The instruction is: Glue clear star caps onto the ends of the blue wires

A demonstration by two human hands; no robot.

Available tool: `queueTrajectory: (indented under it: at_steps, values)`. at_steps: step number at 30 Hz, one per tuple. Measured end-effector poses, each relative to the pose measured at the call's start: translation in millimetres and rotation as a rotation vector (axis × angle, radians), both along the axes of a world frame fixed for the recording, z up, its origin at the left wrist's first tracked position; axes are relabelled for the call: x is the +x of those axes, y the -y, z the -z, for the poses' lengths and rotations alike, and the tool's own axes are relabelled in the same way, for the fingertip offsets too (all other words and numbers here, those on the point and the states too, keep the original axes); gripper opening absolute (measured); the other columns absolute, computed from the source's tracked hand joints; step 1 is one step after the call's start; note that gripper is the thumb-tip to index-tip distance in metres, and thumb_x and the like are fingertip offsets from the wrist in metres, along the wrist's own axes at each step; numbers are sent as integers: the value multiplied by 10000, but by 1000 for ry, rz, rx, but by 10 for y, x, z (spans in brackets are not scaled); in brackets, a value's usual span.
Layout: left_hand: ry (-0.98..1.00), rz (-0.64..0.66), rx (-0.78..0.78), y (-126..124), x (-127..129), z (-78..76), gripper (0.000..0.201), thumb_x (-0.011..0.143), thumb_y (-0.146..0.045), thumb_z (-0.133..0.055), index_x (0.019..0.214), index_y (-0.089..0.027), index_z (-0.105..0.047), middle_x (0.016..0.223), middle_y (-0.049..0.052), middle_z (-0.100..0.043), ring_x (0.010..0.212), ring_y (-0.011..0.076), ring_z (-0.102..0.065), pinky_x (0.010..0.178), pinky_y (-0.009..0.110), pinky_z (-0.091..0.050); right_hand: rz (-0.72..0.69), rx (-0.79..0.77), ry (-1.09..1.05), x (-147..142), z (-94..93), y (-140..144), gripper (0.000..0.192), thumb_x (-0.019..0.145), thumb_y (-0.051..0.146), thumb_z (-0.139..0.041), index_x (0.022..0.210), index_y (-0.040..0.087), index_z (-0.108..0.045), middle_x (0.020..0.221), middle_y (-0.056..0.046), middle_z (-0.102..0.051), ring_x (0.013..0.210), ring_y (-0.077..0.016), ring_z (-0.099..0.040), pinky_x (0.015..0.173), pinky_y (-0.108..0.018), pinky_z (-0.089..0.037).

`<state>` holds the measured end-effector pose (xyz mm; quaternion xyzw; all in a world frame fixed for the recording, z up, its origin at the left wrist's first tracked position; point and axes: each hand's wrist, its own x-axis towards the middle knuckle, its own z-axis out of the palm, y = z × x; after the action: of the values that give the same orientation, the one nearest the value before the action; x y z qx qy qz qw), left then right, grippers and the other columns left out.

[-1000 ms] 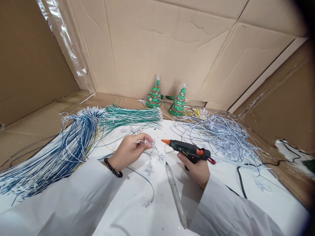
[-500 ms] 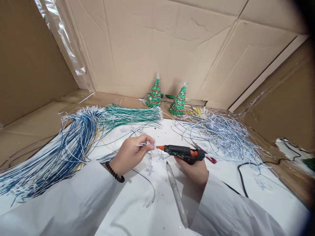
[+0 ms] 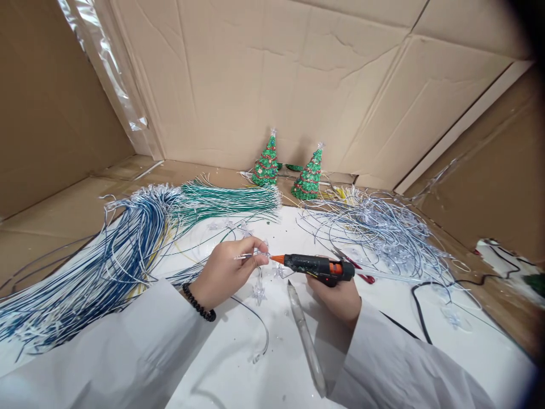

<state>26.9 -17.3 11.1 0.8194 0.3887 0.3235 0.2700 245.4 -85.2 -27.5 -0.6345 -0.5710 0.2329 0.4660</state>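
Note:
My right hand (image 3: 334,295) is wrapped round the handle of a black hot glue gun (image 3: 313,266). Its orange nozzle points left, close to the fingertips of my left hand (image 3: 232,267). Those fingers pinch a small clear plastic star (image 3: 263,250), partly hidden, with a thin light wire or lead sticking out behind it. Whether the nozzle touches the star I cannot tell. Below the hands, another clear star (image 3: 258,292) lies on the white tabletop (image 3: 238,380). A pale pointed stick (image 3: 306,338) lies between my forearms, its tip just under the glue gun.
Blue and white wires (image 3: 140,244) spread at the left, beside a bundle of green wires (image 3: 230,199). Two small Christmas trees (image 3: 309,179) stand at the back. Wired clear stars (image 3: 392,227) pile up at the right, near red-handled scissors (image 3: 365,277) and a black cord (image 3: 419,312).
The glue gun's nozzle has drawn slightly away from, and below, the star. Both hands otherwise keep nearly the same place and grip.

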Motion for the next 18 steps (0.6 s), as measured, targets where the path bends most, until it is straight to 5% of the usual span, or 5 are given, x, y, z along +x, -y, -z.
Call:
queueTrajectory:
  at_steps: [18]
  values:
    - [-12,-26,-2,13,5,-7,116,821,-308,-551,818,-205,-604,503,-77,-387,466,85,-363,486,189,-275,-94,62,25,-22,-45,-18,110,634,181,-507,582,208,-414,536,44,-421,510,-111,-413,483,-220,-344]
